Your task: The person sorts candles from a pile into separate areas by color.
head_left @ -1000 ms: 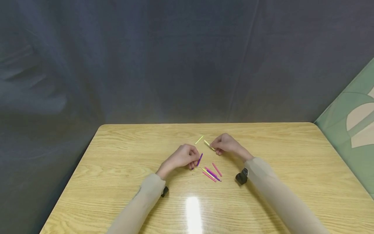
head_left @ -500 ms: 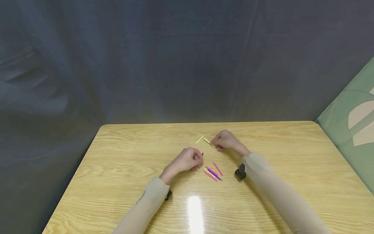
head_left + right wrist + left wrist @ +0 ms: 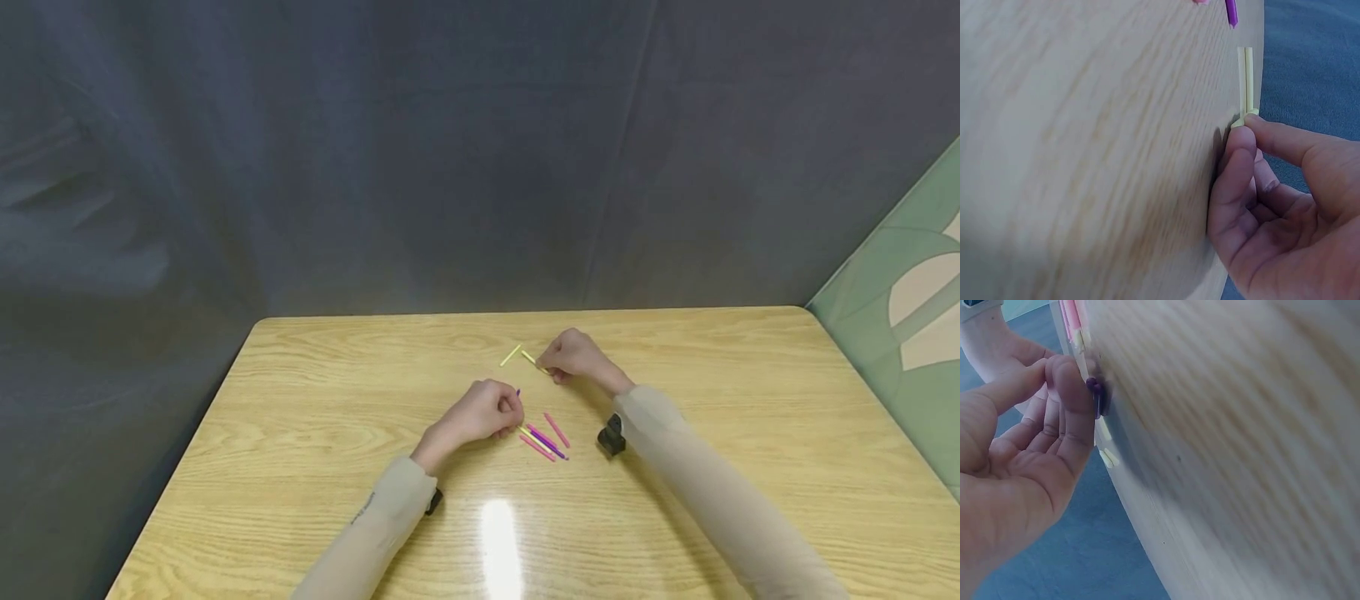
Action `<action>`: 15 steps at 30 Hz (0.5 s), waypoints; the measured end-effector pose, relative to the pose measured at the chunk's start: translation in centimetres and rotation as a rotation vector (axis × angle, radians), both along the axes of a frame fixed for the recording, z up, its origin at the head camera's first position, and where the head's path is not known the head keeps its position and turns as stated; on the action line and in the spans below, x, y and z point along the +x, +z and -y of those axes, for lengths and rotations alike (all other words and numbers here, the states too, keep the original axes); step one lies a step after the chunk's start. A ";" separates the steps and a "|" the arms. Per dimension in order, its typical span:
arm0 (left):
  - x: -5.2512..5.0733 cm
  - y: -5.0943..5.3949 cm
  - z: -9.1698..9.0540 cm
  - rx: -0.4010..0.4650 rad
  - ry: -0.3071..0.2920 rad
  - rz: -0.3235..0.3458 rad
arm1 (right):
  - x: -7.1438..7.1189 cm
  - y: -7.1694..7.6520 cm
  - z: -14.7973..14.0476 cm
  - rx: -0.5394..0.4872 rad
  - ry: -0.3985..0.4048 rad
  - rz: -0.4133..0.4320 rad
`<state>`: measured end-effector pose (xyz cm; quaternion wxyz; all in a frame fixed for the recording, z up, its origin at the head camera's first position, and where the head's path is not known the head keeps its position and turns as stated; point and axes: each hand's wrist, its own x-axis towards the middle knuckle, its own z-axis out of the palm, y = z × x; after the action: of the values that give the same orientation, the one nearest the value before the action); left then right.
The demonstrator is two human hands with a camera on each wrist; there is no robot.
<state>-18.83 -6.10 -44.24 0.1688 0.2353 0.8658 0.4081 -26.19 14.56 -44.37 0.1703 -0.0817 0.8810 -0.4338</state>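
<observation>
My right hand (image 3: 572, 353) pinches a thin yellow stick (image 3: 528, 357) between thumb and fingertips, low over the table. Its end lies close to another yellow stick (image 3: 510, 356) on the tabletop; the two slant toward each other. My left hand (image 3: 483, 410) is lower and to the left, thumb and index fingertips together. Past it shows the tip of a purple stick (image 3: 518, 392); in the left wrist view purple sticks (image 3: 1097, 400) sit just behind the fingers. Whether those fingers grip anything is hidden.
Beside the left fingertips lie several loose sticks: a pink one (image 3: 557, 430), a purple one (image 3: 553, 448), a yellow one (image 3: 535, 440) and more pink. The wooden table (image 3: 337, 375) ends at a dark curtain (image 3: 450, 167). A green patterned panel (image 3: 922, 317) stands right.
My left hand has shifted slightly right and down, now covering most of the purple stick. The right hand has moved slightly up and left, bringing its yellow stick nearer the other yellow one.
</observation>
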 end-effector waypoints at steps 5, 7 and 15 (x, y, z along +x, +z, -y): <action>0.0 -0.3 -0.3 -0.078 0.012 -0.102 | -0.2 0.0 0.1 0.000 -0.013 0.000; 0.1 -0.4 -0.4 -0.095 0.004 -0.122 | -0.2 0.1 0.2 -0.003 -0.006 -0.006; 0.4 -0.2 -0.7 -0.138 -0.031 -0.136 | -0.1 0.4 0.2 -0.049 0.008 -0.006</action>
<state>-18.47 -5.35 -44.43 0.1319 0.2638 0.8976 0.3277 -26.32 14.40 -44.01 0.1671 -0.0906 0.8704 -0.4542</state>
